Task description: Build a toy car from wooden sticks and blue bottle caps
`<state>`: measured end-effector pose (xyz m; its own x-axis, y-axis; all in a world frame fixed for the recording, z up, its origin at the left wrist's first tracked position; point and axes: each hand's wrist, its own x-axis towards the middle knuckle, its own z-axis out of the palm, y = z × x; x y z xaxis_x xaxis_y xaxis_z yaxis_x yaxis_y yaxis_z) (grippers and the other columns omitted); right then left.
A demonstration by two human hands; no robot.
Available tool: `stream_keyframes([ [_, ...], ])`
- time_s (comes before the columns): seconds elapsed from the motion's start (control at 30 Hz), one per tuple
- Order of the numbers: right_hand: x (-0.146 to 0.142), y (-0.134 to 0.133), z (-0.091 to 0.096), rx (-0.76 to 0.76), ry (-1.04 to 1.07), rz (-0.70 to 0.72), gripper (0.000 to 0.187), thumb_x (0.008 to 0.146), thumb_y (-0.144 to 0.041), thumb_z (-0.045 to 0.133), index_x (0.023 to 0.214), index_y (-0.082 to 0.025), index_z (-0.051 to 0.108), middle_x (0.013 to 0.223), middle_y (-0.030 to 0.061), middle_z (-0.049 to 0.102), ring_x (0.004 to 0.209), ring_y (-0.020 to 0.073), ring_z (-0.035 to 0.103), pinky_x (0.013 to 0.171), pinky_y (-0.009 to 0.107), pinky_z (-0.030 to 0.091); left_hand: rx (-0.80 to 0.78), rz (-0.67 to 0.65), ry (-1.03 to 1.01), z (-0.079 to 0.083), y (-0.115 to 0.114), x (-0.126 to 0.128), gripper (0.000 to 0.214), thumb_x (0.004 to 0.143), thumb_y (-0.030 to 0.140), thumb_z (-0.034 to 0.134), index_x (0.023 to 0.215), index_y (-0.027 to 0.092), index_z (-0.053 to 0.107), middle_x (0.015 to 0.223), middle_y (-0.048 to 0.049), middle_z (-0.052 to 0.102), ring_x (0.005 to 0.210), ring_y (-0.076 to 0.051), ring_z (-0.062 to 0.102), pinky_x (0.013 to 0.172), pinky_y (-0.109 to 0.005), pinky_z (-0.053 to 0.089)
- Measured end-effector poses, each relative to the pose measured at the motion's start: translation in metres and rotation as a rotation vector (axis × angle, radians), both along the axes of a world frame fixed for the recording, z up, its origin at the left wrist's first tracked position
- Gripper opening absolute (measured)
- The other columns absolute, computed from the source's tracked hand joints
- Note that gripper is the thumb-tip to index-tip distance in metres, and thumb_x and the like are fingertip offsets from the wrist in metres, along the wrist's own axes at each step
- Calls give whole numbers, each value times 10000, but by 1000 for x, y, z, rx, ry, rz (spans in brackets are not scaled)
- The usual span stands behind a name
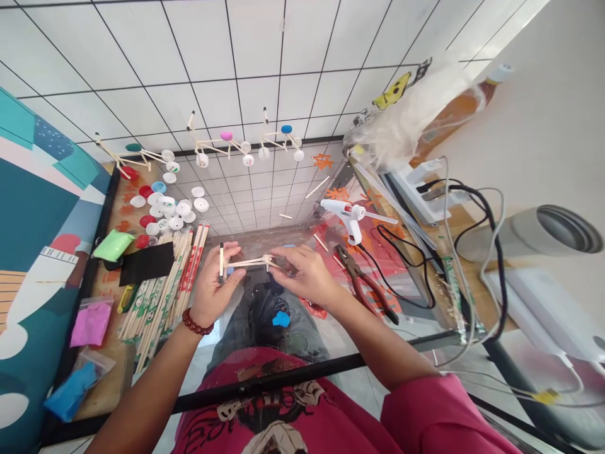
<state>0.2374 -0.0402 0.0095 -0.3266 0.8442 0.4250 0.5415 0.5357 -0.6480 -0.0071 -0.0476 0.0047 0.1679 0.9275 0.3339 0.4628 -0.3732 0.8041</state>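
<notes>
My left hand (212, 284), with a beaded bracelet at the wrist, grips the left end of a small wooden stick frame (250, 261). A short crosspiece with black ends stands at that end, by my fingers. My right hand (305, 271) pinches the other end, where several short sticks meet; the fingers partly hide the joint. The frame is held level above the glass table (255, 236), over my lap. To the right of my right hand lie pliers (362, 280) with red-brown handles and a white glue gun (350, 217).
Chopsticks (158, 293), bottle caps (174, 211) and bags of pink clay (92, 321) and blue clay (70, 391) lie at left. Similar stick models with cap wheels (222, 148) stand along the back edge. Cables (411, 265) and a power strip (425, 192) are at right.
</notes>
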Motion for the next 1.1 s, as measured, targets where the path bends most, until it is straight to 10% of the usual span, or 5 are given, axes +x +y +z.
stream_keyframes([
  [0.2,-5,-4,-5,-5,16,-27,223,921,-253,652,1143,-238,651,829,17,755,716,169,680,779,326,510,-29,9,-53,-2,0,1,197,996,358,577,956,210,701,1167,-91,689,1119,-245,670,917,-393,558],
  [0.73,-7,-3,-3,-6,132,26,92,871,-181,634,856,-244,568,970,44,765,862,182,712,841,341,524,-89,-55,-37,10,6,-3,231,981,395,581,911,211,703,1107,-89,692,1066,-245,660,841,-370,549],
  [1.1,-9,-3,-4,-93,258,17,237,920,-259,706,1155,-231,701,985,48,769,721,141,666,761,315,579,-125,-75,-48,10,8,-8,240,979,387,580,881,210,709,1110,-90,702,951,-221,659,773,-354,553],
])
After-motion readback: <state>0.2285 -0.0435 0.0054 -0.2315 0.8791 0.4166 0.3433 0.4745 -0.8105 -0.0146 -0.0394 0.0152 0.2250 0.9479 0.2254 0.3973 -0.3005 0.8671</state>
